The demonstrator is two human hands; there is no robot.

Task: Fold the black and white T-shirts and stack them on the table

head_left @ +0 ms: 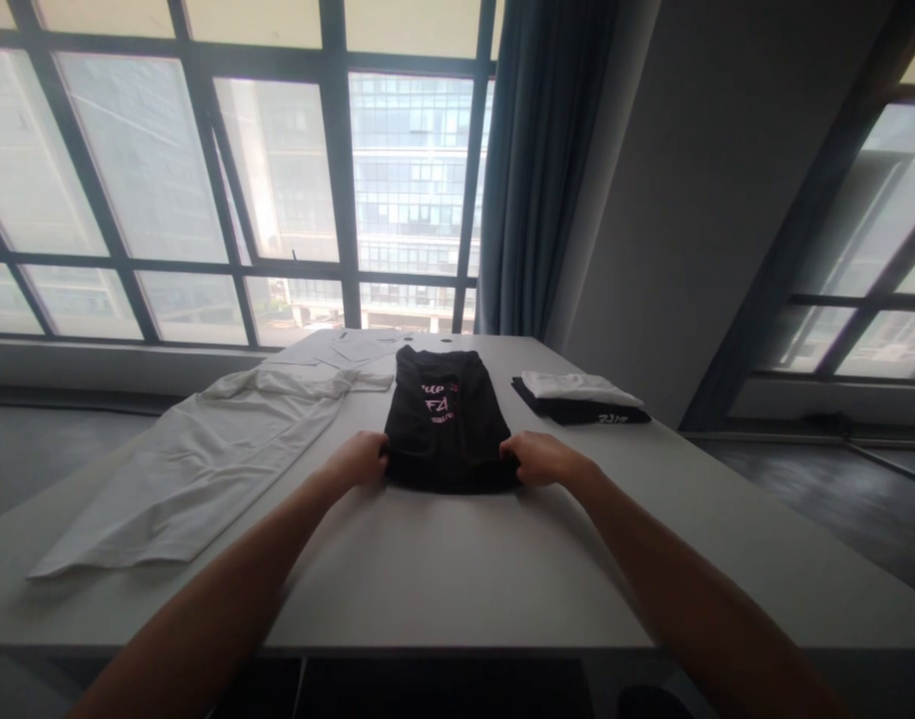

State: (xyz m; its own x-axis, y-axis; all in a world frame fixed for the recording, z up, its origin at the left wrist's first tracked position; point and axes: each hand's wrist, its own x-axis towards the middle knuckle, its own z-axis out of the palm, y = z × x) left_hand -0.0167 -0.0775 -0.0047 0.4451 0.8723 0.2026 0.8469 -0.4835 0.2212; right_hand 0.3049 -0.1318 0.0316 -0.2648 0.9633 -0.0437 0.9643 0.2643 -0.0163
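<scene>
— So, where is the folded black cotton T-shirt with pink lettering [444, 419]?

— Flat on the white rectangular table [457, 569], in the middle. The left hand [363, 460] grips its near left corner; the right hand [536, 458] grips the near right corner, fingers curled on the cloth.

— And beside it?

— A spread white garment [203, 459] lies left; a small folded white-over-black stack [579, 396] sits right, apart from the shirt.
</scene>
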